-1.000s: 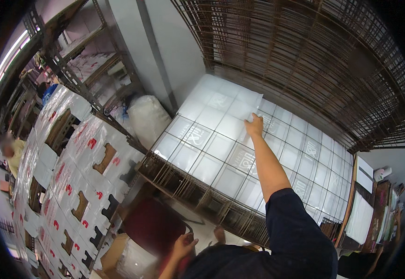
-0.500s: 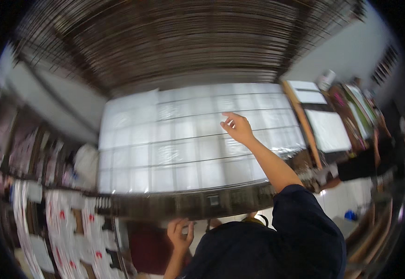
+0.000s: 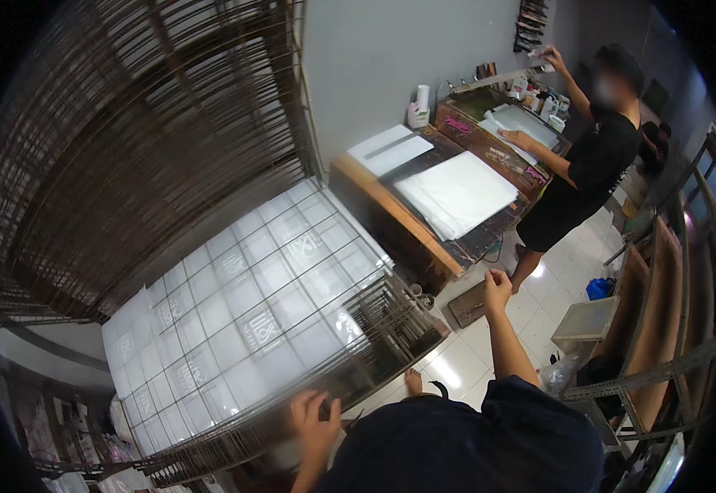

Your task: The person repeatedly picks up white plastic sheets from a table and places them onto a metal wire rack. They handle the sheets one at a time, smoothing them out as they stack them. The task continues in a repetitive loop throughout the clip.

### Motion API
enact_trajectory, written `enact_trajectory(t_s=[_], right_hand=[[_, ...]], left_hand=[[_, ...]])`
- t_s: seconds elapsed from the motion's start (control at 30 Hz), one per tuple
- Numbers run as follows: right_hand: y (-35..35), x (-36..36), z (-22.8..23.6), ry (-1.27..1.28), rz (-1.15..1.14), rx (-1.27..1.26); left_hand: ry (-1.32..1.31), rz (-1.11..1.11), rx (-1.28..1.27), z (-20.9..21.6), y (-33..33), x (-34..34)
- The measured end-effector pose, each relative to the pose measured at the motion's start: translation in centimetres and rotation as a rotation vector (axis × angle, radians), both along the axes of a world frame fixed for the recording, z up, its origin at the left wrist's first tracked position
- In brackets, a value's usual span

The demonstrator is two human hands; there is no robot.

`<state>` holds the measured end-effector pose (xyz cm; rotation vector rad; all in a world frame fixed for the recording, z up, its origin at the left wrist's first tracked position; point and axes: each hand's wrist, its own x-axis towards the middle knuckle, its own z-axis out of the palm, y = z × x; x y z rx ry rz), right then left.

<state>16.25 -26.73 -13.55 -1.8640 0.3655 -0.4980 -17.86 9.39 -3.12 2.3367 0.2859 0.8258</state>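
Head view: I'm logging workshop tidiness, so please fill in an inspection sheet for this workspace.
Surface: wire rack, largely covered by sheets.
Job's things: translucent sheets with white printing, wire lines showing across them.
Clutter: bottles and a white stack on the wooden table; blue object on the floor side.
Hands: left hand by the rack's near edge, right hand raised, both fingers bent; any grip unclear.
Cables: nothing seen clearly.
Surroundings: co-worker at the table; tiled floor.
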Motion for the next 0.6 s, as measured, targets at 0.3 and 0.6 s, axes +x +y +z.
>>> enact_trajectory(t_s=[0.3,0.6], right_hand=[[-1.9,8.9,-1.9,0.276,0.148,0.767],[0.4,20.6,-2.2,-0.136,0.148,1.633]], left_hand=[[0.093,0.012,-0.005,0.5,-7.5,6.1],[0.158,0.231,0.015,1.1,-9.9,5.1]])
